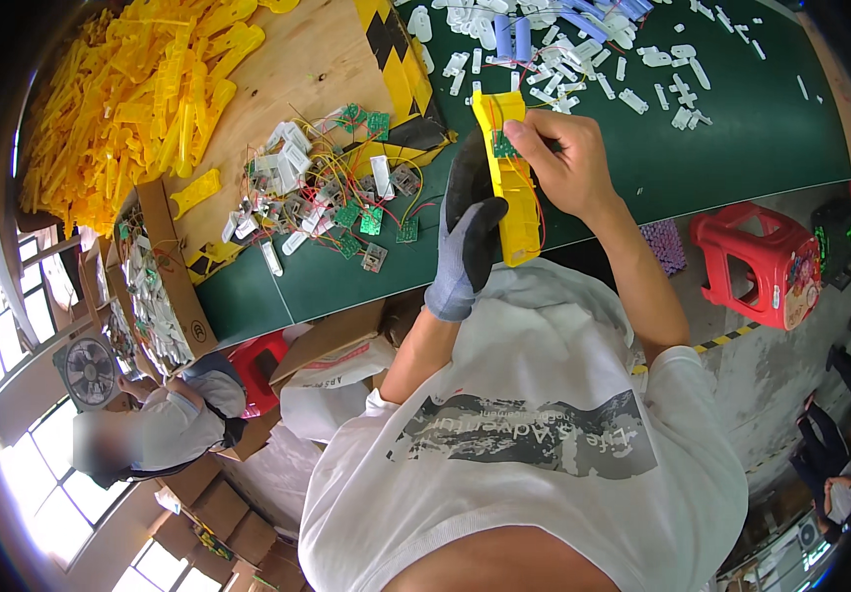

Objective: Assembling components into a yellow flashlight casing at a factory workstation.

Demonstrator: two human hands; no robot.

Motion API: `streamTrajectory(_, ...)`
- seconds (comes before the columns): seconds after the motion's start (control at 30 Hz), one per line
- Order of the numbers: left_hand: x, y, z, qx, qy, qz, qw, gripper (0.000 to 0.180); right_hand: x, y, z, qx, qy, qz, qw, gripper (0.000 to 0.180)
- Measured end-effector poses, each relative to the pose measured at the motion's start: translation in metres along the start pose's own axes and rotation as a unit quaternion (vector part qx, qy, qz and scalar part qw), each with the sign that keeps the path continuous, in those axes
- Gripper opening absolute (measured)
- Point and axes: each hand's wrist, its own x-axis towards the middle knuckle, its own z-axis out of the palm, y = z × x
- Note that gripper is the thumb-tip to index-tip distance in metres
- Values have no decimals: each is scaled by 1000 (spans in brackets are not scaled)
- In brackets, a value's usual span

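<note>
My left hand (469, 232), in a grey and black work glove, grips a long yellow plastic casing (518, 217) by its left side, above the table's near edge. A small green circuit board (501, 145) sits at the upper part of the casing, with thin red and yellow wires running along it. My bare right hand (573, 163) is closed, its thumb and fingers at the board's right edge. The fingertips behind the thumb are partly hidden. Left of the casing lies a heap of wired parts with green boards and white pieces (322, 187).
Yellow plastic pieces (139, 94) pile up on a wooden board at far left. White plastic parts (568, 69) and blue cylindrical cells (514, 37) lie on the green tabletop (741, 148). A red stool (756, 261) stands at right. Another person (184, 419) sits at left by a fan.
</note>
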Motion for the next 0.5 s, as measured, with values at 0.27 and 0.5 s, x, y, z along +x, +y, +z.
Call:
streamTrajectory(0.27, 15, -16, -7, 104, 58, 44, 992, 39, -1, 4, 1, -29, 40, 0, 999, 38)
streamTrajectory(0.5, 16, -17, -3, 72, 71, 23, 995, 33, -4, 1, 0, -143, 55, -14, 988, 41)
